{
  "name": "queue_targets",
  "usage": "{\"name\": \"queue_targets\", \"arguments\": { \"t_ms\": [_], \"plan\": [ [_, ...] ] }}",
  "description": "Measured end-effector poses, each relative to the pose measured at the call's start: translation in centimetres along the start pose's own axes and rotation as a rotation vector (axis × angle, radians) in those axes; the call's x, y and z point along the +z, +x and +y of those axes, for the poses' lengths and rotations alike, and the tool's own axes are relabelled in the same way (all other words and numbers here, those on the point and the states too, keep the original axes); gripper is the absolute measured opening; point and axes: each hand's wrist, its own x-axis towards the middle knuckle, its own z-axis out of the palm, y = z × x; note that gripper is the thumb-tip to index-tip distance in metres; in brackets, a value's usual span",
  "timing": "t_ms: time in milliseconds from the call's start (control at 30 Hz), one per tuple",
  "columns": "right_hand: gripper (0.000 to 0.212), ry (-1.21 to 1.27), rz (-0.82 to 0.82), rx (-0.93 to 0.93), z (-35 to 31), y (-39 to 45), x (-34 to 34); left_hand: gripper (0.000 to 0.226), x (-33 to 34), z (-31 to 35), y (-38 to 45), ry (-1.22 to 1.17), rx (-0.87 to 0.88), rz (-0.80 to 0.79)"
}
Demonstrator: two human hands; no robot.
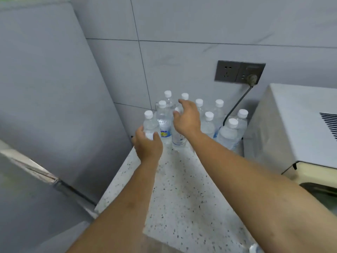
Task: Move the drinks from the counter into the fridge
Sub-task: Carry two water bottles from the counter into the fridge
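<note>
Clear plastic bottles [207, 123] crowd the table [182, 189] at frame centre, left hand [148, 143] curling round the leftmost bottle [149, 125], right hand [187, 119] spread over another, so a careless lift may topple neighbours.

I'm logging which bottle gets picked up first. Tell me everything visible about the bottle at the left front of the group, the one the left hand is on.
The left front bottle is clear plastic with a white screw cap and looks full of clear liquid; no label shows from here. It stands upright on the speckled counter, at the group's left front corner, near the fridge side. The left hand wraps its lower body, thumb on one side and fingers on the other. Whether it touches the yellow-labelled bottle behind it cannot be told.
</note>
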Motion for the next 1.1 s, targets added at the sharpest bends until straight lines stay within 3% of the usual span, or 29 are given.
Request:
{"name": "queue_targets", "arguments": {
  "t_ms": [167,300,500,800,1100],
  "plan": [
    [0.045,-0.346,-0.229,-0.085,1.3,2.9,0.3,0.057,1.6,1.7,4.7,0.402,0.269,-0.039],
    [0.036,-0.451,-0.225,-0.161,2.5,2.7,0.2,0.046,1.9,1.2,6.5,0.668,0.451,-0.134],
    [0.028,-0.372,-0.217,-0.12,2.9,1.4,-0.4,0.022,1.8,0.9,3.2,0.493,0.379,-0.069],
    [0.023,-0.26,-0.153,-0.094,3.9,-6.0,-1.3,0.029,-0.9,-2.8,-6.8,0.255,0.26,-0.151],
    [0.021,0.066,-0.026,0.037,5.3,-18.1,-3.4,0.035,-7.8,-3.2,-11.1,0.071,0.276,-0.231]
  ]
}}
